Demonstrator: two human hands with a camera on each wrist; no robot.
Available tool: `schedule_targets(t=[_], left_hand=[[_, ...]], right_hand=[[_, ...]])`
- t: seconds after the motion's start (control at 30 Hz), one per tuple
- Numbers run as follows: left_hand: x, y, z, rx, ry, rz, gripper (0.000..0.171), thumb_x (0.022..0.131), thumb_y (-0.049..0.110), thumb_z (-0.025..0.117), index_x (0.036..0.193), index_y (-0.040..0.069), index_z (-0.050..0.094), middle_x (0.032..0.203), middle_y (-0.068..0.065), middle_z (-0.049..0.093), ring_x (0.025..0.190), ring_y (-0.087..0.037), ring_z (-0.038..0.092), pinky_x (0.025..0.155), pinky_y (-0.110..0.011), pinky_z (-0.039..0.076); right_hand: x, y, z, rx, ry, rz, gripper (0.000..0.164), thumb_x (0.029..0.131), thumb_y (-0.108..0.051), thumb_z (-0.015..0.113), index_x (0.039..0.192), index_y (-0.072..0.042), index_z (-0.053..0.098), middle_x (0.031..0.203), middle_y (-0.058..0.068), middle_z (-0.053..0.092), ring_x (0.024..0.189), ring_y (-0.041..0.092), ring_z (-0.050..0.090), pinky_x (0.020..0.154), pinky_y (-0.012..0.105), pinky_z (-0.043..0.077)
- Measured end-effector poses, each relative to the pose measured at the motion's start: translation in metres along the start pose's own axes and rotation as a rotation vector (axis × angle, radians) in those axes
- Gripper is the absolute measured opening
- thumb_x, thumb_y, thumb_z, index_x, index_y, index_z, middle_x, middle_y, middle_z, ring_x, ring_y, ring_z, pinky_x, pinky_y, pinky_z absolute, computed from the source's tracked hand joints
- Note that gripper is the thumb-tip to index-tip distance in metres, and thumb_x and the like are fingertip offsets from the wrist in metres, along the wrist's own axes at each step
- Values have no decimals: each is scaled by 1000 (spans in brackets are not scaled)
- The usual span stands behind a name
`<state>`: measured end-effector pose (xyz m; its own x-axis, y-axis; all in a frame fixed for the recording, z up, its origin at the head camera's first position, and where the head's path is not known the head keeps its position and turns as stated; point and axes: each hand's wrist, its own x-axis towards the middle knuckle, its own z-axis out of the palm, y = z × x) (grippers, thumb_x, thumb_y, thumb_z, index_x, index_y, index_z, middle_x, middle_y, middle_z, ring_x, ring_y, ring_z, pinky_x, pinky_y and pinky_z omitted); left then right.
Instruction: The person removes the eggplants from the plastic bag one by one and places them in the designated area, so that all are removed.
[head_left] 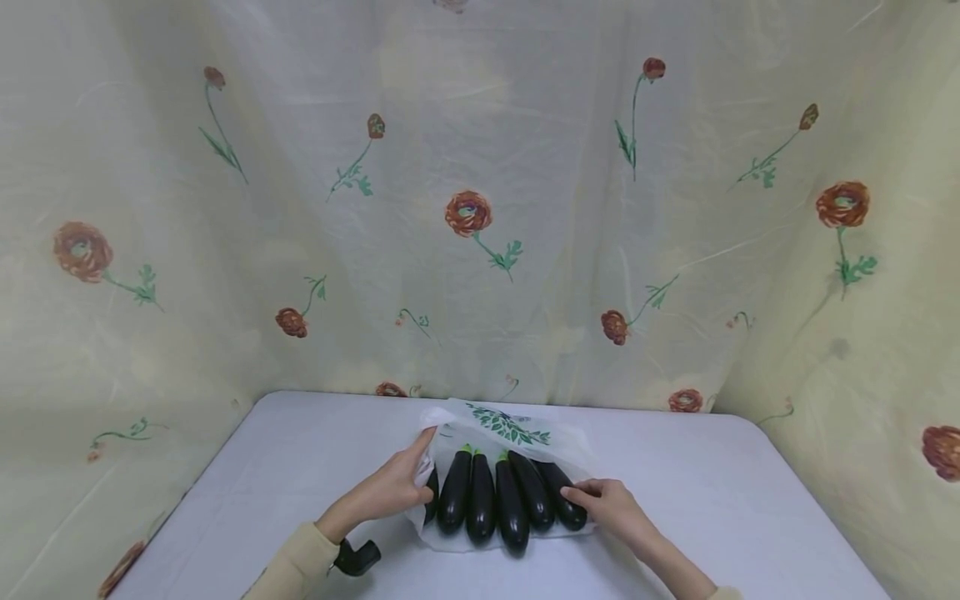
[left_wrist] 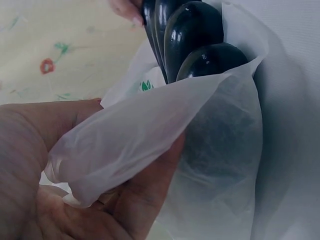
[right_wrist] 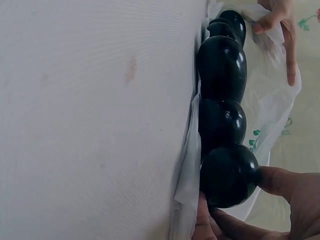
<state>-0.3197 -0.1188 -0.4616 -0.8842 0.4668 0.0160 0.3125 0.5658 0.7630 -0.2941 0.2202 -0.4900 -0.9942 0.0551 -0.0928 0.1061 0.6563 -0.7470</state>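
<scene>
Several dark glossy eggplants (head_left: pixel 481 500) lie side by side in a white plastic bag (head_left: pixel 573 442) with a green leaf print, their rounded ends at the bag's open near side. My left hand (head_left: pixel 386 487) holds the bag's left edge, and in the left wrist view the film (left_wrist: pixel 135 135) passes between thumb and fingers. At the right end of the row, my right hand (head_left: pixel 617 510) grips the outermost eggplant (right_wrist: pixel 227 175), thumb on one side and fingers on the other. The stem ends of some eggplants are hidden under the bag's upper layer.
The bag lies on a white-covered table (head_left: pixel 675 467). Beneath the left forearm a black curved object (head_left: pixel 357 558) shows. A flower-printed curtain (head_left: pixel 540 250) hangs behind the table and along both sides.
</scene>
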Motion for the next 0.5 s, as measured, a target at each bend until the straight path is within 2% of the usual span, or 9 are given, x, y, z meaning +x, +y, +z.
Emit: schedule_targets(t=[0.13,0.3,0.5], left_hand=[[-1,2,-1,-4,2,1,99,76,3,63,156,7,4,156,-25,22,107,-31,47,70,-37,44],[-1,3,-1,-11,10,-10,98,77,2,63,156,7,4,155,-26,24,106,-31,47,67,-36,43],[-1,2,-1,2,3,-21,98,77,3,64,156,7,5,156,-24,24,110,-30,45,77,-39,42]], right_hand=[[0,-1,-2,46,-13,35,47,86,-38,68,109,3,70,96,10,70,78,15,58,68,29,48],[2,0,-3,90,-35,73,48,86,-37,69,112,4,68,94,7,69,76,15,57,67,28,48],[1,-1,-6,143,-74,111,51,86,-36,69,113,6,67,97,8,69,77,14,60,71,31,51]])
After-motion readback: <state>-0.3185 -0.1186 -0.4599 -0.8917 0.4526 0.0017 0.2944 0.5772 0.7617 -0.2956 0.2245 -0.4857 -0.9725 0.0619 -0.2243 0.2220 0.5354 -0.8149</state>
